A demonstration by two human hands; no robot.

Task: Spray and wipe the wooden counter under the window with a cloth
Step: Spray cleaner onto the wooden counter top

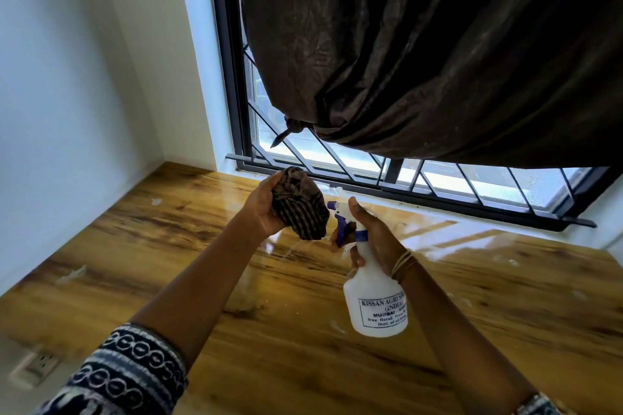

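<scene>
A glossy wooden counter (175, 239) runs under the barred window (438, 178). My left hand (261, 209) grips a bunched dark striped cloth (301, 204) above the counter's middle. My right hand (374, 236) holds a white spray bottle (374, 300) by its neck, fingers round the blue-and-white trigger head (338, 217). The nozzle points left at the cloth, close to it. The bottle hangs above the wood, not touching it.
A dark brown curtain (438, 44) is knotted up over the window's top. White walls (67, 77) close the counter's left end. Pale smears (72, 274) dot the wood. A wall socket (37, 367) sits below the counter's near-left edge.
</scene>
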